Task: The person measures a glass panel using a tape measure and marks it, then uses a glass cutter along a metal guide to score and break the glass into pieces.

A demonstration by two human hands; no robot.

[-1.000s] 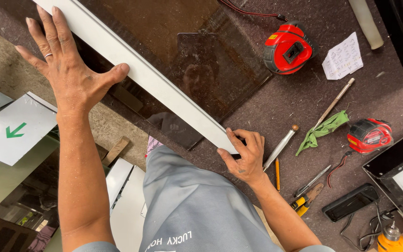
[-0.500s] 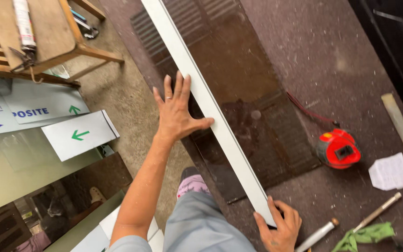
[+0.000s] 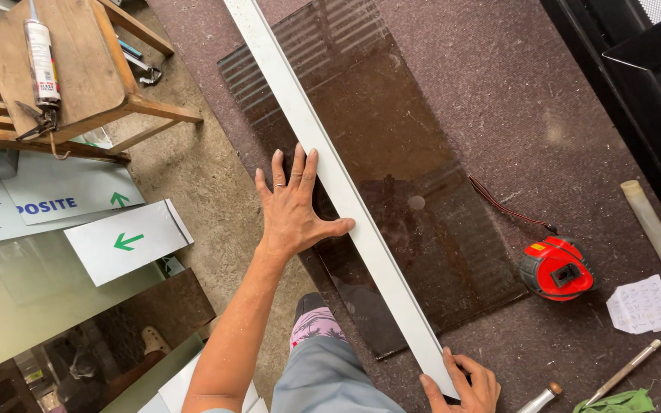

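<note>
The right hand [image 3: 464, 382] sits nearest, at the bottom edge of the view, its fingers curled over the near end of a long white bar [image 3: 330, 176] and gripping it. Just right of that hand lie a metal-tipped tool [image 3: 538, 399], a slim rod [image 3: 623, 372] and a green rag [image 3: 623, 403] on the dark felt desk [image 3: 514, 99]. The person's grey trouser leg [image 3: 330, 378] and a patterned sock [image 3: 314, 325] show below the bar.

Further up, the left hand [image 3: 294, 210] lies flat with its fingers spread, the thumb touching the bar's left edge and the palm resting on the edge of a dark tinted glass sheet [image 3: 392, 145]. A ring shows on 1 finger. The bar runs diagonally from the right hand up to the top edge of the view, lying along the left side of the glass.

Right of the glass sits a red tape measure [image 3: 557, 268], with a thin red cord [image 3: 510, 206] running from it, a paper scrap [image 3: 640, 304] beside it and a pale tube [image 3: 658, 241] beyond.

To the left, on the floor, lie white signs [image 3: 128, 241] with green arrows. Farthest left stands a wooden bench [image 3: 78, 73] carrying a sealant tube [image 3: 42, 50].
</note>
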